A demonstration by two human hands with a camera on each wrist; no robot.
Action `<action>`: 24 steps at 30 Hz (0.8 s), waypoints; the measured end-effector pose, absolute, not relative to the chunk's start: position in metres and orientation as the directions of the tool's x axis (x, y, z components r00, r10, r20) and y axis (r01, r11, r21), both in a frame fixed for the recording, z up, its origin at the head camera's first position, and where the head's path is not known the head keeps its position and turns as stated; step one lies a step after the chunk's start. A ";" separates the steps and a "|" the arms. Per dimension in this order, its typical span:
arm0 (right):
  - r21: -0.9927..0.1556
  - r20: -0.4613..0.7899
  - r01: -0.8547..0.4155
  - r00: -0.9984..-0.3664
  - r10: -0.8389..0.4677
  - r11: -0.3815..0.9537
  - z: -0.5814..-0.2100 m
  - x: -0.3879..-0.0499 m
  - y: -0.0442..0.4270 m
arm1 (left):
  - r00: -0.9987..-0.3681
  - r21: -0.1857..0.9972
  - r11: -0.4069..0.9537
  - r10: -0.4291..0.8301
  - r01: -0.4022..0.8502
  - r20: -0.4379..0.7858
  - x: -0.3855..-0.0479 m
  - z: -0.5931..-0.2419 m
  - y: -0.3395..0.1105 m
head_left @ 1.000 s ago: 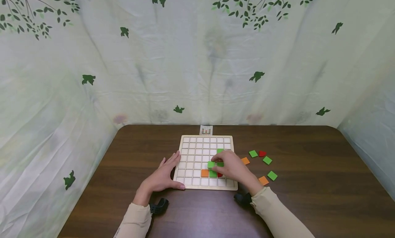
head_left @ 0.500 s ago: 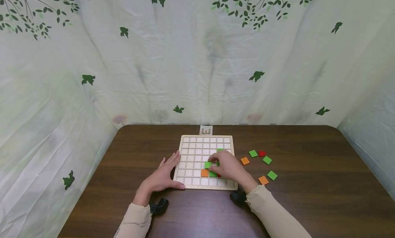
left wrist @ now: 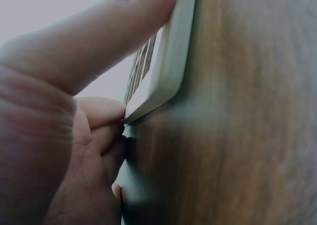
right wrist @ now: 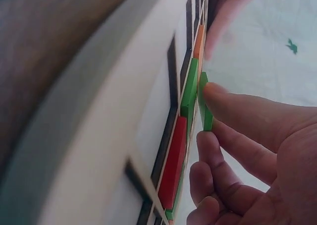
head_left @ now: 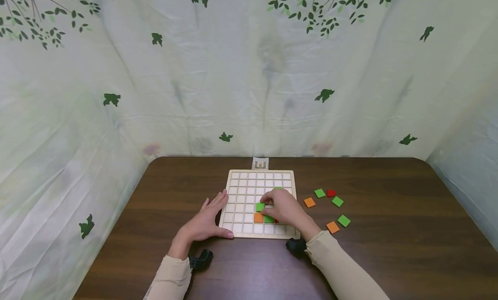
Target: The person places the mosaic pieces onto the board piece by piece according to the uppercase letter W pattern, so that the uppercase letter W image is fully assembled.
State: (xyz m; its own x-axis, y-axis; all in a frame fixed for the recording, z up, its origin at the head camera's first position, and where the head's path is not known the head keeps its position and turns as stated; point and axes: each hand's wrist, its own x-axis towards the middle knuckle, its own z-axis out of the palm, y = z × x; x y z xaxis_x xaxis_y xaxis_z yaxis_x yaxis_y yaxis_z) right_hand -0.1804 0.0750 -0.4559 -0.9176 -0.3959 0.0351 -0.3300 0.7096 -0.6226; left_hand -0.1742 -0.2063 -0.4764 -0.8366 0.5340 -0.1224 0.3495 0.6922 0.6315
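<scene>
A white gridded board [head_left: 243, 190] with a pale wooden rim lies on the table. The right hand [head_left: 285, 209] pinches a green square tile [head_left: 260, 207] between thumb and fingers over the board; the right wrist view shows that tile [right wrist: 205, 102] tilted beside the set-in pieces. Below it sit an orange tile [head_left: 258, 217] and a green tile [head_left: 269, 219], with a red piece [right wrist: 173, 163] following in the row. Another green tile [head_left: 278, 188] shows beyond the hand. The left hand [head_left: 204, 220] rests with spread fingers and thumb against the board's left edge and near corner.
Right of the board lie loose pieces on the brown table [head_left: 389, 205]: green tiles [head_left: 337, 201], orange tiles [head_left: 332, 227] and a red piece [head_left: 331, 193]. A small printed card [head_left: 260, 163] stands behind the board. A patterned cloth [head_left: 249, 75] hangs beyond the table.
The right hand has moved slightly left across the board with the green tile in its pinch. The left hand has stayed at the board's edge.
</scene>
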 end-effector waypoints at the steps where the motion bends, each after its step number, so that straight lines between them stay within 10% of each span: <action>1: -0.624 0.032 -0.327 -0.918 -0.395 0.710 -0.456 -0.181 0.075 | -0.836 0.633 0.691 0.535 0.350 -0.121 -0.174 -0.476 -0.206; 24: -0.646 -0.004 -0.310 -0.913 -0.409 0.698 -0.457 -0.184 0.073 | -0.834 0.642 0.681 0.541 0.353 -0.114 -0.174 -0.475 -0.206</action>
State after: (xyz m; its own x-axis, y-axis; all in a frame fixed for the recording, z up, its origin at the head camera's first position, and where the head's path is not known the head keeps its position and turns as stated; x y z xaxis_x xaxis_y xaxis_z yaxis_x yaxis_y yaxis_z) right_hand -0.1841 0.0726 -0.4574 -0.9126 -0.4088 -0.0040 -0.3097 0.6977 -0.6460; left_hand -0.1739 -0.2057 -0.4747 -0.8335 0.5405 -0.1144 0.3534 0.6808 0.6415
